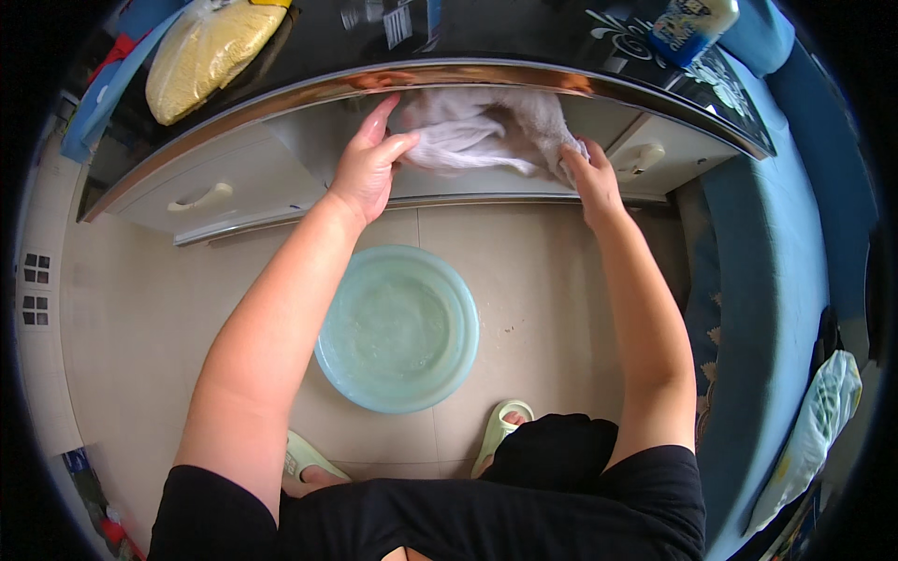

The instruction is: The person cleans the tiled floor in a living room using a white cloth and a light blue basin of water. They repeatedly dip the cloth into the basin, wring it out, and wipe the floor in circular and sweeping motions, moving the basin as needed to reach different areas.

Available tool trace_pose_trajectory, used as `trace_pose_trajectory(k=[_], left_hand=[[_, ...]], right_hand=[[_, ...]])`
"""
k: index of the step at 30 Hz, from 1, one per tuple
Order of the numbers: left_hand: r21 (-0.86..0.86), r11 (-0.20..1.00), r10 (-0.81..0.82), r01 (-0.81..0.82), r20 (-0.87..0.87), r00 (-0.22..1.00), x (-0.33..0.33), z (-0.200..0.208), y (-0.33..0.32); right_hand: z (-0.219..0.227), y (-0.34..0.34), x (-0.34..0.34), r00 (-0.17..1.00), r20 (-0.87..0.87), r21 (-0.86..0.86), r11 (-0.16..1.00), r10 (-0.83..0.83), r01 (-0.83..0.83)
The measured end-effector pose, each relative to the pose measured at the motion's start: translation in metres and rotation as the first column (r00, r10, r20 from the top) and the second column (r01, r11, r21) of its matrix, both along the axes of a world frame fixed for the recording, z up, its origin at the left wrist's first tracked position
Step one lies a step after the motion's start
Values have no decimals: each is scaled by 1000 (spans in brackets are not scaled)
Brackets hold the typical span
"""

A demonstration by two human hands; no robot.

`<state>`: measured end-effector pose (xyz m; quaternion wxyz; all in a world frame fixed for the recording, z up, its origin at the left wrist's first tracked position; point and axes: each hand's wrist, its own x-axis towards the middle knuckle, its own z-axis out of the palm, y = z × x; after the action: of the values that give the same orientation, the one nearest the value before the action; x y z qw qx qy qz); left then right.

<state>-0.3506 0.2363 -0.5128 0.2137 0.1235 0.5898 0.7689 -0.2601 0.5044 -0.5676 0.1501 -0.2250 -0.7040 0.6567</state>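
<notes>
Head view: the pale cloth (pixel 486 136) lies between the two hands at the far edge of the floor, hanging bunched in front of an open recess (pixel 304 145) beneath the dark surface (pixel 524 33). Its long axis runs left to right, so each hand meets one end, and neither is clearly nearer. The right hand (pixel 596 178) has its grip clamped on the cloth's right end, thumb and fingers together. The left hand (pixel 368 166) is at the opposite end: thumb and forefinger stand apart, the thumb touching the left edge; whether its hidden fingers close on the fabric, I cannot tell.

On the glossy surface, a clear bag of yellow grains (pixel 220 51) lies at the far left and a blue-and-white container (pixel 694 28) at the far right. Pale cabinet fronts with a left handle (pixel 201 196) and a right handle (pixel 645 159) flank the recess.

Nearer, on the tiled floor (pixel 543 299), a round green-blue basin (pixel 470 323) sits beside the left forearm, well apart from the cloth. A blue-covered seat (pixel 781 280) runs along the right, with a pale packet (pixel 814 430) near its outer side.
</notes>
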Motion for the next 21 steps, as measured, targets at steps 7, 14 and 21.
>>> trace_pose_trajectory(k=[7, 14, 21], left_hand=[[-541, 826, 155, -160, -55, 986, 83, -97, -86], [-678, 724, 144, 123, 323, 935, 203, -130, -189], [-667, 741, 228, 78, 359, 905, 216, -122, -192]], right_hand=[[-110, 36, -70, 992, 17, 943, 327, 121, -56], [-158, -20, -154, 891, 259, 965, -143, 373, -221], [-128, 28, -141, 866, 433, 849, 209, 250, -485]])
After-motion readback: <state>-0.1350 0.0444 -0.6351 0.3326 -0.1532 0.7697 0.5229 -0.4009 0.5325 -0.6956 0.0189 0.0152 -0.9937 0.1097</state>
